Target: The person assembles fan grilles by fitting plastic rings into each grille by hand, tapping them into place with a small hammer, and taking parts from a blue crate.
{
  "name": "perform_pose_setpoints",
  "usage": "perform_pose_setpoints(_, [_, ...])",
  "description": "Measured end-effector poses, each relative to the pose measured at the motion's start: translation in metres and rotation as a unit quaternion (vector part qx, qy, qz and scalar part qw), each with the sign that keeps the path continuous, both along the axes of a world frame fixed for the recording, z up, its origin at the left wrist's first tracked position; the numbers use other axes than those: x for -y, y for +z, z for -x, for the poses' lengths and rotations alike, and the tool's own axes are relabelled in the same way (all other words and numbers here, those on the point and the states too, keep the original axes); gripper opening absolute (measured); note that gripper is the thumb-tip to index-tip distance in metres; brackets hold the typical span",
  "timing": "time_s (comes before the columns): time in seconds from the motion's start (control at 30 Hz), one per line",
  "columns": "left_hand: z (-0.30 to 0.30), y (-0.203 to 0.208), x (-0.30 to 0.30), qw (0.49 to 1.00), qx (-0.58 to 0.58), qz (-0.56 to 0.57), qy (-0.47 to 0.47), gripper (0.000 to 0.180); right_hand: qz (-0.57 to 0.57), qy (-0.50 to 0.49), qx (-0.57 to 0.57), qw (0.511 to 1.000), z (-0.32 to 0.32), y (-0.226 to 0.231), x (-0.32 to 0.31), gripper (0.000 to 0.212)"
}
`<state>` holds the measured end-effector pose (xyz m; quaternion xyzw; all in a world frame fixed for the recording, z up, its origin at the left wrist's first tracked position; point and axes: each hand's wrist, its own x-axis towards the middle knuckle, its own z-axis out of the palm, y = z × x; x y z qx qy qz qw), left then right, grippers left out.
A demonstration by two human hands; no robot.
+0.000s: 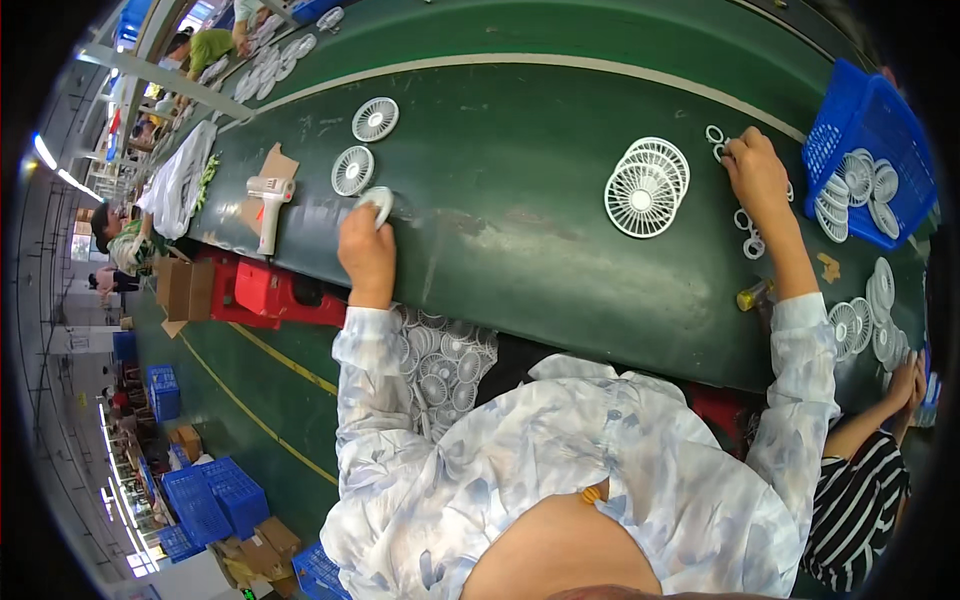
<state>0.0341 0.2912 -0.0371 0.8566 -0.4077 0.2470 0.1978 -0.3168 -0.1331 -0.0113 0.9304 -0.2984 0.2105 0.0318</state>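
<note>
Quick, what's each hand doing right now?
Left hand: holding a white round plastic disc.
Right hand: by small white plastic rings; can't tell if holding.

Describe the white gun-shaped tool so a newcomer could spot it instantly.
Find the green table, then its part left of the person's left hand. There, partly over brown cardboard, lies the white tool, gun-shaped, unlike the round spoked grilles nearby.

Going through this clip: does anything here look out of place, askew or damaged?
Nothing looks plainly broken. Mildly odd: the overlapping white grilles right of centre are stacked askew, not squared up, and the green table carries pale scuffs, though glare may explain some.
</note>
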Motion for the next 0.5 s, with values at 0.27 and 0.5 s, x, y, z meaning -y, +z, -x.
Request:
perform_pose_setpoints(0.27, [0.029,0.038,0.041,0.993,0.1,-0.052,-0.019,0.043,0.022,0.056,0.002,0.998,-0.019,0.001,-0.004,0.006])
perform_pose_setpoints(0.5, [0.163,0.055,0.169,0.946,-0.093,-0.036,-0.308,0.071,-0.175,0.169,0.201,0.949,0.002,0.024,-0.058,0.009])
